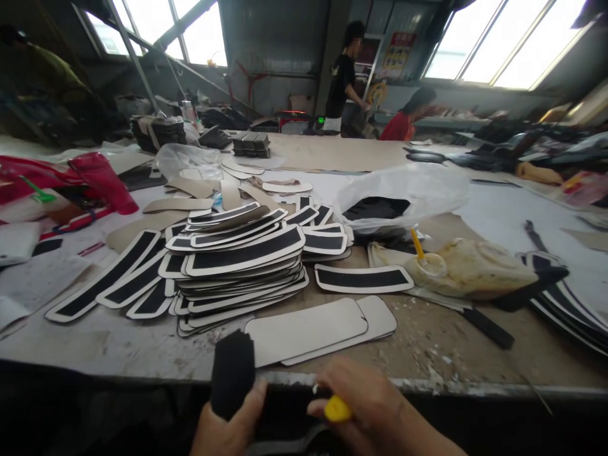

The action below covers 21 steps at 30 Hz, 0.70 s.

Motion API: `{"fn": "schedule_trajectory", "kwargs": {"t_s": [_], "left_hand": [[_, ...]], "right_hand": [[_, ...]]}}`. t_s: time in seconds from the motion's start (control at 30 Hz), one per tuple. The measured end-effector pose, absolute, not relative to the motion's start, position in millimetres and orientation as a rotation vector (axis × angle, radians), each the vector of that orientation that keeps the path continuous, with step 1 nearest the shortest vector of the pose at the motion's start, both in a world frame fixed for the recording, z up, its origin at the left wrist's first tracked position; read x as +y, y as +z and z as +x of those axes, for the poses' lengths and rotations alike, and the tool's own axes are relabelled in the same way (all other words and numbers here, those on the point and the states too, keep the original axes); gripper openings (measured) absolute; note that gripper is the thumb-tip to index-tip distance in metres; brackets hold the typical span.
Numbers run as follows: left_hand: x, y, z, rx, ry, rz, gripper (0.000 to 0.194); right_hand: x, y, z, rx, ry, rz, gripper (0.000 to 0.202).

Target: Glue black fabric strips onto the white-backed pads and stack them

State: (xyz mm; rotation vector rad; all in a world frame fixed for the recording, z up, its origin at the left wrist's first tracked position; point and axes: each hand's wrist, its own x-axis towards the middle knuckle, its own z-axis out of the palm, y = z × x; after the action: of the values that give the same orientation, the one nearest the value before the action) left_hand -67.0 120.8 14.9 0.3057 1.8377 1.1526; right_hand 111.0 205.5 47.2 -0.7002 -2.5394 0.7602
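My left hand (228, 430) grips a black strip piece (234, 373) upright at the table's front edge, thumb along its right side. My right hand (375, 402), a little to the right, is closed around a yellow-handled tool (337, 409); its working end cannot be made out. Just beyond my hands lie two overlapping plain pale curved panels (308, 326). Behind them rises a stack of pale curved panels with black centres (247, 253). More such panels (128, 272) fan out to its left, and a single one (363, 278) lies to its right.
A stained plastic container (479, 269) with a yellow stick in its opening stands at the right. Near it are a black strip (489, 328) and curved dark pieces (570, 297). A clear bag (403, 190) lies behind; a red bag (95, 180) is left. Two people are across the table.
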Motion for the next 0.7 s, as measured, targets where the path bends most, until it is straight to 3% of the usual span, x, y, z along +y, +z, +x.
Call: {"fn": "schedule_trajectory", "kwargs": {"t_s": [0.1, 0.27, 0.4, 0.53, 0.7], "left_hand": [[136.9, 15.4, -94.1, 2.066, 1.167, 0.371, 0.046], [158.4, 6.1, -114.5, 1.99, 1.014, 0.642, 0.033], [161.3, 1.6, -94.9, 1.851, 0.992, 0.718, 0.043], [164.2, -7.1, -68.9, 1.804, 0.914, 0.725, 0.045], [168.3, -17.3, -61.8, 1.821, 0.87, 0.766, 0.047]], "right_hand": [[218.5, 60.7, 128.0, -2.217, 1.001, -1.002, 0.031], [231.8, 63.1, 154.0, -1.876, 0.922, -1.326, 0.045], [232.3, 57.9, 172.9, -1.575, 1.035, -1.522, 0.046], [234.3, 54.8, 174.9, -1.307, 1.235, -1.385, 0.044], [232.9, 44.6, 138.5, -1.495, 1.336, -1.3, 0.027]]}}
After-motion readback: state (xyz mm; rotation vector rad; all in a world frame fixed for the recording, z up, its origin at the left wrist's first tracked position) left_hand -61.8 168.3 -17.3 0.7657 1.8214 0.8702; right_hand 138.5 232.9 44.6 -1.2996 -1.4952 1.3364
